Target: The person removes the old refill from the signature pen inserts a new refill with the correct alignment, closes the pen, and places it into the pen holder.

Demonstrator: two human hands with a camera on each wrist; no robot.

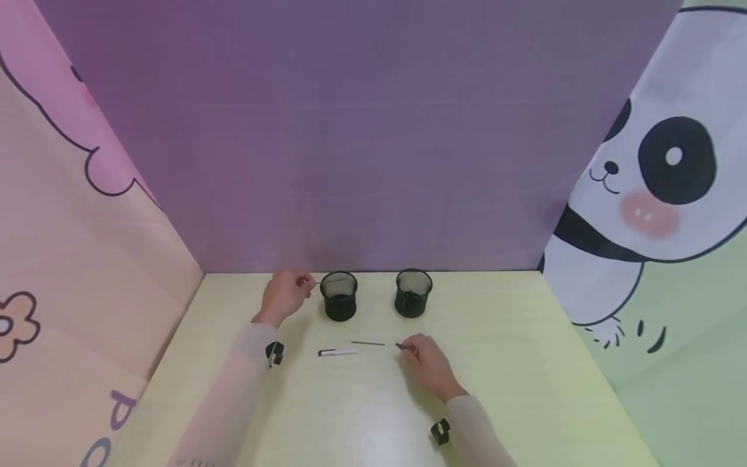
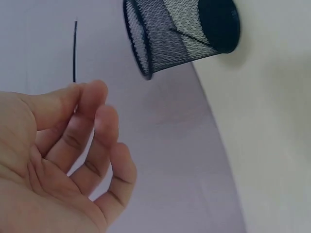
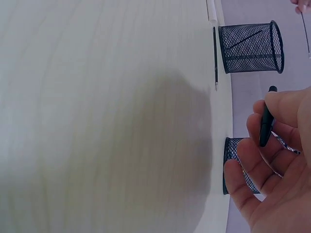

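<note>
At the back left, my left hand [image 1: 284, 295] pinches a thin dark pen refill [image 2: 75, 51] between thumb and fingertips. The refill reaches sideways over the rim of the left black mesh pen holder [image 1: 340, 307]. Another thin dark stick [image 3: 245, 41] leans inside that holder. My right hand [image 1: 430, 364], lower over the table to the right, holds a short black pen cap [image 3: 267, 119] between thumb and fingers. Close to its fingertips lies a second pen refill [image 1: 369, 343] with a light tip. A white pen [image 1: 337, 353] with a black end lies just in front of it.
A second black mesh pen holder [image 1: 413, 303] stands upright to the right of the first, near the back edge of the pale table [image 1: 362, 415]. Behind rises a purple wall [image 1: 373, 143], with printed side panels at left and right.
</note>
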